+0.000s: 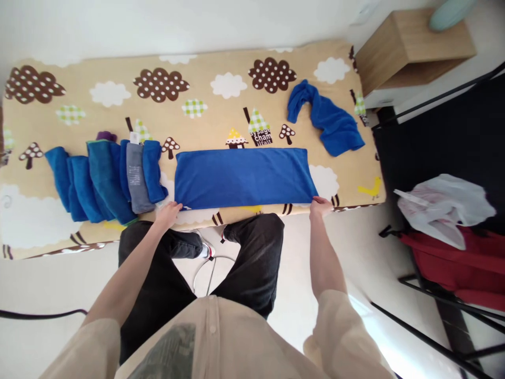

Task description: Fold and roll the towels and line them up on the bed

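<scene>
A blue towel [242,178] lies flat as a long rectangle near the front edge of the bed. At its near left corner, my left hand [169,215] pinches the cloth. My right hand [321,206] grips the near right corner, its fingers closed on the edge. To the left, several rolled towels [82,184] lie side by side, mostly blue, with one grey towel [140,179] bearing printed letters and a bit of purple cloth [106,136] behind them. A crumpled blue towel [327,118] rests at the far right.
The bed's patterned sheet [205,131] shows clouds and mushrooms. A wooden cabinet [379,50] stands at the back right. Further right are a white plastic bag [445,205], a red bag [465,263] and black metal bars. A thin cable [211,276] lies on the floor between my legs.
</scene>
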{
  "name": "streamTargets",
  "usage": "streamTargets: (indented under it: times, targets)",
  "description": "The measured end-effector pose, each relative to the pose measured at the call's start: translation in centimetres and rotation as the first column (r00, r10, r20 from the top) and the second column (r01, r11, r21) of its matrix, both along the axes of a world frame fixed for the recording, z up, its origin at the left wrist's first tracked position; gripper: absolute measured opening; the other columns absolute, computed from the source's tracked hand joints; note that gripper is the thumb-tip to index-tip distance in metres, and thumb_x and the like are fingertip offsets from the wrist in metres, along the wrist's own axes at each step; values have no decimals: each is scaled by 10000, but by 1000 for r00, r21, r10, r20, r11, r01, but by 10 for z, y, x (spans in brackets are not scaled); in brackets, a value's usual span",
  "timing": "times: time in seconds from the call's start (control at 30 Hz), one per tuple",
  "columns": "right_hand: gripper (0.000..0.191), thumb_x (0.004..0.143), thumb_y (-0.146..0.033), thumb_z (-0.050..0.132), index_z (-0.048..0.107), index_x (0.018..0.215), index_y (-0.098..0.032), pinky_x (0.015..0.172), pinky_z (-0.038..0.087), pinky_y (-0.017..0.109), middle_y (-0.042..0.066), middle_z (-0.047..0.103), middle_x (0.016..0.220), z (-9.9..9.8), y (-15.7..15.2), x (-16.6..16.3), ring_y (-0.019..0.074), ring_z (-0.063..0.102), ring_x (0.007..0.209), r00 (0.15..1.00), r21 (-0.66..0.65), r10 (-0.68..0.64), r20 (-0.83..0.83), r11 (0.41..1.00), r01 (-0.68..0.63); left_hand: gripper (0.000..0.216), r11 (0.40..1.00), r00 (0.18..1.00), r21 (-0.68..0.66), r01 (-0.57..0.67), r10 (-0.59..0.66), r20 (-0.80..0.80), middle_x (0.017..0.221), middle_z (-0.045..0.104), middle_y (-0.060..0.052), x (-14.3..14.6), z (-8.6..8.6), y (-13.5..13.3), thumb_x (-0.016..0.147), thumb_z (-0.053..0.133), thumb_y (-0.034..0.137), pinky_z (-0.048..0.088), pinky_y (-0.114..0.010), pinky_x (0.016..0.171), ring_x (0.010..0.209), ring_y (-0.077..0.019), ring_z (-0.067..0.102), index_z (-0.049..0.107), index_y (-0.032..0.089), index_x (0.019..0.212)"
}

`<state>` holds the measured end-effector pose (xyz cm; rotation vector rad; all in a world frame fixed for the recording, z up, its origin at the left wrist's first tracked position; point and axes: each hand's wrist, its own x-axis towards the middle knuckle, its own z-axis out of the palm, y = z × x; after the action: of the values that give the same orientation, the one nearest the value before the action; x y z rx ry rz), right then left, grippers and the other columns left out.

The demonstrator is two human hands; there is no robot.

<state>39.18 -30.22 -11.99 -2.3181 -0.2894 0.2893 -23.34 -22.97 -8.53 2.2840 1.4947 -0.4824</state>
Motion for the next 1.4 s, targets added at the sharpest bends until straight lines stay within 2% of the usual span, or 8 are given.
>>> streamTargets:
  times: [0.13, 0.33, 0.47, 0.6, 0.97, 1.2, 1.3, 1.4]
  targets:
    - [231, 580, -79, 550, 695, 736, -170, 1026, 572, 464, 54, 709, 723, 1, -10, -6, 290, 737, 931, 997, -145, 78, 2, 986, -77, 292, 998, 995, -57, -32, 26, -98, 1045, 742, -181, 7, 0, 4, 743, 550, 81, 547, -381, 857, 1000, -323, 726, 723, 174, 960]
    - [435, 821, -100, 478, 738, 1166, -138, 1201, 358, 644, 196, 602, 1448, 20, 12, -54, 361, 481, 1409, 870, -277, 452, 198, 877, -393, 296, 997, 996, 20, -72, 73, -60, 1030, 742, -200, 51, 8, 15, 922, 448, 190, 510, -425, 874, 1056, -354, 690, 725, 160, 1020]
    - [538, 989, -215, 447, 553, 1515, -192, 1283, 247, 579, 122, 402, 1677, 20, 42, -111, 313, 298, 1569, 500, -292, 857, 125, 513, -807, 399, 980, 981, 170, -106, 75, 180, 1151, 699, -209, 102, -7, 14, 1038, 345, 313, 447, -448, 940, 1160, -360, 618, 687, 147, 1159]
    - [595, 1060, -361, 401, 389, 1641, -232, 1320, 125, 560, 52, 267, 1747, -4, 59, -144, 276, 136, 1639, 229, -394, 970, 76, 240, -887, 370, 939, 949, 227, -258, 202, 242, 1060, 688, -184, 135, -42, 9, 1047, 355, 332, 415, -453, 917, 1102, -353, 606, 681, 158, 1046]
    - [681, 1079, -449, 222, 257, 1681, -132, 1314, 145, 554, 123, 216, 1756, -46, 54, -7, 254, 130, 1638, 587, -630, 790, 180, 550, -548, 267, 886, 924, 310, -344, 261, 281, 961, 652, -185, 131, -96, 5, 950, 460, 276, 364, -498, 882, 1014, -376, 573, 693, 147, 938]
    - [678, 1062, -362, 211, 259, 1667, -60, 1288, 118, 659, 193, 232, 1737, -33, 74, -22, 316, 123, 1639, 676, -656, 711, 193, 606, -450, 267, 889, 934, 333, -315, 228, 276, 924, 651, -175, 130, -99, 4, 947, 451, 273, 359, -486, 844, 962, -364, 566, 690, 159, 915]
    - [662, 1075, -367, 217, 270, 1667, -75, 1304, 110, 628, 167, 195, 1752, -23, 88, -63, 297, 86, 1648, 526, -611, 818, 233, 544, -575, 257, 881, 937, 358, -308, 216, 276, 920, 650, -167, 130, -100, 4, 949, 454, 271, 357, -477, 839, 956, -355, 569, 685, 166, 904]
    - [641, 1090, -402, 252, 291, 1672, -134, 1333, 100, 541, 103, 187, 1764, -19, 108, -111, 241, 74, 1653, 207, -554, 965, 158, 260, -791, 250, 880, 931, 351, -319, 221, 291, 916, 645, -164, 130, -100, 4, 946, 461, 271, 355, -475, 841, 958, -355, 569, 684, 167, 905]
